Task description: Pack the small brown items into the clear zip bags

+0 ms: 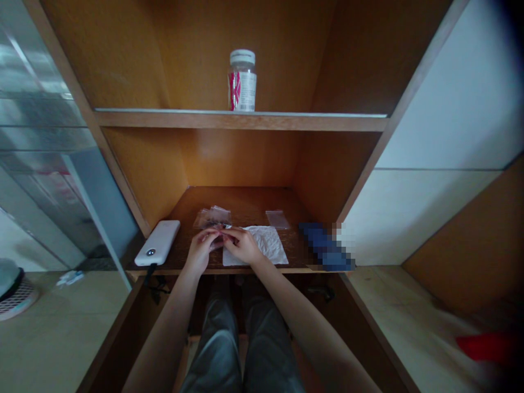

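Note:
My left hand (pixel 200 246) and my right hand (pixel 243 245) meet over the lower shelf, fingers closed in a pinch. Between the fingertips is what looks like a small clear plastic bag (pixel 217 242); its contents, if any, are too small to make out. A crumpled white tissue (pixel 271 244) lies flat under and beside my right hand. Just behind my left hand is a loose pile of clear plastic bags (pixel 208 217), with something dark at its near edge. One more clear zip bag (pixel 277 219) lies flat behind the tissue.
A white power bank (pixel 159 243) with a black cable lies at the left of the brown shelf (pixel 245 197). At the right edge is a pixelated dark blue object (pixel 326 245). A white-capped bottle (pixel 243 82) stands on the upper shelf. Open cabinet doors flank my legs.

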The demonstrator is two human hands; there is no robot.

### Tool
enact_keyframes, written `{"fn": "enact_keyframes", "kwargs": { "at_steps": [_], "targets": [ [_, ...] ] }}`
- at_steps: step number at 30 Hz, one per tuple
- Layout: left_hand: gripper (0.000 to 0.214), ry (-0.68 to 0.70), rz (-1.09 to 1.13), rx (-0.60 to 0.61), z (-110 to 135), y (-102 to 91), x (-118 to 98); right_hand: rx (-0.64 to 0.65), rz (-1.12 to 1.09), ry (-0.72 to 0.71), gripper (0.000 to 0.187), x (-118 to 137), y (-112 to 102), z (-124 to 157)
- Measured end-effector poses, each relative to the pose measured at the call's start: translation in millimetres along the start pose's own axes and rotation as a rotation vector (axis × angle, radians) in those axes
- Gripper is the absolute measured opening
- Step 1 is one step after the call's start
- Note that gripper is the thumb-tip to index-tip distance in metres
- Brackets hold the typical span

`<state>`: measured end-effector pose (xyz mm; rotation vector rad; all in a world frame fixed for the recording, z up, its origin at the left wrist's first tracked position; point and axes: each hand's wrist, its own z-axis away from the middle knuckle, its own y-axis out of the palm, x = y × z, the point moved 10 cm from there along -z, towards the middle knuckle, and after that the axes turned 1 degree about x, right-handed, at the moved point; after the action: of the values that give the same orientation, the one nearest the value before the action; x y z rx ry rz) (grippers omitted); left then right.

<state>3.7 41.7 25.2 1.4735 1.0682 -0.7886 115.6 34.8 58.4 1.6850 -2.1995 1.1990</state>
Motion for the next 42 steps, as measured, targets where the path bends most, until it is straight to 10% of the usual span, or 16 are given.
{"fn": "enact_keyframes", "kwargs": {
  "at_steps": [42],
  "targets": [
    [0.014, 0.039, -0.176, -0.048, -5.2, -7.2, 6.4, -0.093, 0.104, 0.035, 0.012, -4.1, -10.5, -0.5]
  ]
}}
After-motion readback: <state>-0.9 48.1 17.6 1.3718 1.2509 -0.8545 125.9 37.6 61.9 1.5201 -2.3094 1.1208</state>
